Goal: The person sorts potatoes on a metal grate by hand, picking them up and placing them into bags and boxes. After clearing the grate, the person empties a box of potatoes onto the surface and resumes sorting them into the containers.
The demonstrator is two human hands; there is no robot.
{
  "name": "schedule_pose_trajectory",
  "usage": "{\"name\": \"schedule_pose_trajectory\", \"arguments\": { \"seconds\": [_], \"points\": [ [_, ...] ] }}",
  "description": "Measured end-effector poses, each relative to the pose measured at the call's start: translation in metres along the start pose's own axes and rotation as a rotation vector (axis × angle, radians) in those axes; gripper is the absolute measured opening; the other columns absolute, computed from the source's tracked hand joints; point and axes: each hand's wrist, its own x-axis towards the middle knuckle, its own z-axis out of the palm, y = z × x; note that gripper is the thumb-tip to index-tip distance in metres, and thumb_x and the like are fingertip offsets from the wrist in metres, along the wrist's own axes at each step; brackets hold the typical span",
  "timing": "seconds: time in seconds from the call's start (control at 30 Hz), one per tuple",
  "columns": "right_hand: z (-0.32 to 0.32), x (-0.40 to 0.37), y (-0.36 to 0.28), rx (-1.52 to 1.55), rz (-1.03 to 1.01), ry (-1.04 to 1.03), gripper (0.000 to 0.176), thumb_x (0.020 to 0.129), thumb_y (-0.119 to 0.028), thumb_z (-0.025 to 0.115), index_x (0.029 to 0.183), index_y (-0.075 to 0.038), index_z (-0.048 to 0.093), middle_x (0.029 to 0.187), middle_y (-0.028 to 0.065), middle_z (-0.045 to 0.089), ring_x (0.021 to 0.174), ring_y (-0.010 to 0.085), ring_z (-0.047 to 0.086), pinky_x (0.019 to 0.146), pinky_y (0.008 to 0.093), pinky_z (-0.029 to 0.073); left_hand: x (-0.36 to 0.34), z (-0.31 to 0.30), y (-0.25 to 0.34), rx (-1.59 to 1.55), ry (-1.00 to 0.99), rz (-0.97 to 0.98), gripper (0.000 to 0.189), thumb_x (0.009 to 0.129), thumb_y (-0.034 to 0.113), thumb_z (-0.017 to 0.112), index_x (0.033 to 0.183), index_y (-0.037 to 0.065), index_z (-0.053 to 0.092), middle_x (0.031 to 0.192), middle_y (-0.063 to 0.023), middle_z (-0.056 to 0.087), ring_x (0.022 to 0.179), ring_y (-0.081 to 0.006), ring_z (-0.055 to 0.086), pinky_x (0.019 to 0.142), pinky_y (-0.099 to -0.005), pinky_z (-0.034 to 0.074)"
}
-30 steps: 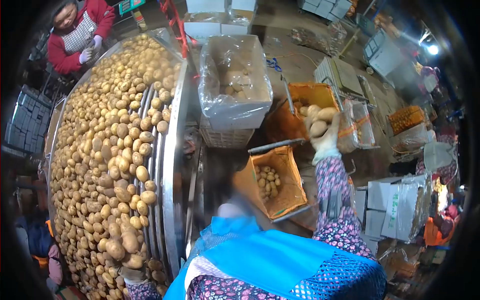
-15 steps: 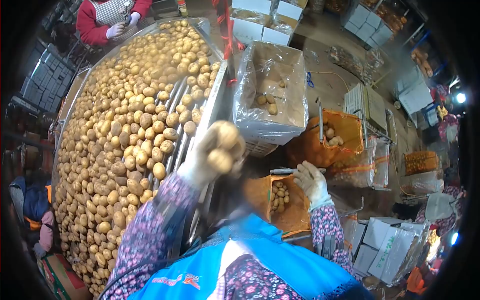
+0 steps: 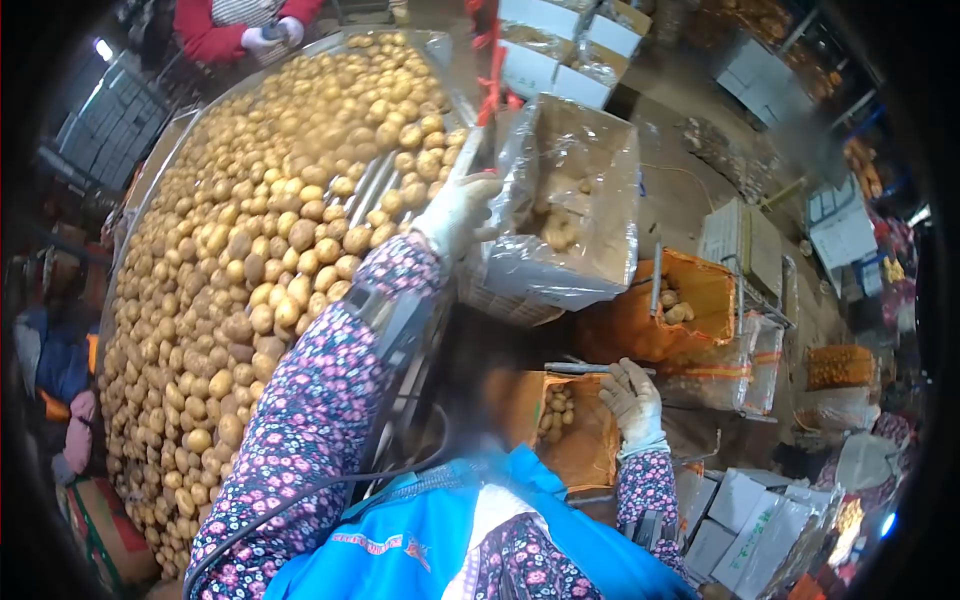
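Observation:
My left hand (image 3: 458,215), in a white glove, reaches over the table's metal edge at the left side of a plastic-lined cardboard box (image 3: 610,215). Its fingers are stretched toward the box and hold nothing. Blurred potatoes (image 3: 558,230) are inside that box. My right hand (image 3: 634,402), also gloved, is held with fingers apart beside an orange mesh bag (image 3: 590,440). The bag hangs open from a metal bar (image 3: 580,368), close to my fingertips, with several potatoes (image 3: 555,412) in it. Left of me, loose potatoes (image 3: 225,300) cover the sloping sorting table.
Another orange bag (image 3: 700,290) with potatoes hangs beyond the first. White cartons (image 3: 745,530) are stacked at lower right, and more boxes (image 3: 560,60) stand at the back. A person in red sleeves (image 3: 215,45) is at the table's far end.
My left hand has moved forward and right from the table to the box; the potatoes it held are out of it. My right hand stays by the bag. The view has shifted slightly.

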Motion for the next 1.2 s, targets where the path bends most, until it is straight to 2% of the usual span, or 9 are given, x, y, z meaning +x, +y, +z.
{"name": "schedule_pose_trajectory", "arguments": {
  "seconds": [0.2,0.27,0.33,0.4,0.47,0.53,0.83,0.93,1.2],
  "points": [
    [0.051,0.019,-0.019,-0.152,-0.111,-0.25,0.066,0.088,-0.047,0.065,0.138,-0.005,0.05,0.133,0.0145,0.054,0.107,0.0284,0.06,0.09,0.0447,0.052,-0.148,-0.156,-0.007,0.38,0.05,0.499,0.03,0.096,0.024,0.06,0.118,0.003,0.057,0.095,-0.0077,0.061,0.085,-0.017,0.063,0.068,-0.0295,0.055],
    [0.075,0.029,-0.022,-0.093,-0.047,-0.262,0.057,0.09,-0.035,0.066,0.136,-0.004,0.052,0.128,0.0142,0.058,0.101,0.0276,0.063,0.083,0.0393,0.054,-0.23,-0.214,0.0,-0.447,-0.319,0.196,0.03,0.097,0.024,0.058,0.116,0.001,0.058,0.103,-0.0093,0.064,0.095,-0.0171,0.064,0.068,-0.0295,0.055],
    [0.117,0.022,-0.024,-0.149,-0.058,-0.304,0.054,0.089,-0.029,0.066,0.135,-0.003,0.052,0.122,0.0138,0.061,0.095,0.0258,0.063,0.076,0.0357,0.054,-0.32,-0.198,0.003,0.002,0.586,0.329,0.028,0.096,0.022,0.057,0.116,0.001,0.059,0.104,-0.0087,0.064,0.093,-0.0177,0.065,0.068,-0.0287,0.055],
    [0.15,0.015,-0.017,-0.216,-0.063,-0.316,0.051,0.089,-0.023,0.066,0.134,-0.002,0.052,0.116,0.0134,0.063,0.089,0.024,0.064,0.07,0.0322,0.055,-0.389,-0.22,-0.013,-0.153,0.784,0.352,0.029,0.096,0.021,0.056,0.118,0.003,0.06,0.102,-0.0068,0.065,0.09,-0.0191,0.065,0.071,-0.0291,0.055],
    [0.18,0.008,-0.005,-0.215,-0.071,-0.589,0.051,0.087,-0.017,0.065,0.133,0.0,0.052,0.106,0.0112,0.064,0.08,0.0197,0.063,0.063,0.0274,0.053,-0.46,-0.287,-0.059,-0.399,0.393,0.444,0.028,0.095,0.024,0.059,0.114,0.003,0.061,0.092,-0.0058,0.065,0.078,-0.0146,0.064,0.066,-0.0296,0.056],
    [0.223,-0.029,0.01,-0.37,-0.171,-0.705,0.053,0.09,-0.026,0.067,0.132,0.001,0.052,0.103,0.0086,0.063,0.078,0.0151,0.061,0.06,0.0249,0.05,-0.519,-0.24,-0.063,-0.233,1.039,0.359,0.028,0.095,0.024,0.06,0.111,0.002,0.064,0.091,-0.0064,0.066,0.077,-0.0157,0.065,0.066,-0.0306,0.056],
    [0.329,-0.156,0.119,-0.867,-0.088,-1.067,0.028,0.097,-0.022,0.063,0.116,-0.002,0.066,0.084,0.0029,0.065,0.064,0.0081,0.059,0.055,0.0203,0.046,-0.623,-0.246,-0.221,0.062,1.269,0.087,0.033,0.094,0.019,0.061,0.122,0.003,0.062,0.097,-0.0079,0.07,0.064,-0.0115,0.063,0.054,-0.0238,0.051],
    [0.343,-0.174,0.157,-0.968,-0.021,-1.218,0.028,0.095,-0.016,0.065,0.117,0.001,0.065,0.092,0.0061,0.069,0.074,0.0104,0.063,0.063,0.0224,0.051,-0.621,-0.234,-0.24,0.551,1.295,-0.061,0.052,0.088,0.02,0.067,0.136,0.003,0.053,0.12,-0.0174,0.066,0.097,-0.0238,0.066,0.084,-0.0329,0.054],
    [0.399,-0.197,0.232,-1.571,-1.378,-1.383,0.064,0.08,-0.017,0.075,0.138,-0.011,0.048,0.134,0.0129,0.055,0.119,0.0337,0.054,0.1,0.0414,0.045,-0.575,-0.223,-0.183,0.528,1.145,0.021,0.057,0.087,0.021,0.066,0.139,0.006,0.05,0.129,-0.0212,0.06,0.117,-0.0271,0.061,0.093,-0.0351,0.051]
  ]
}}
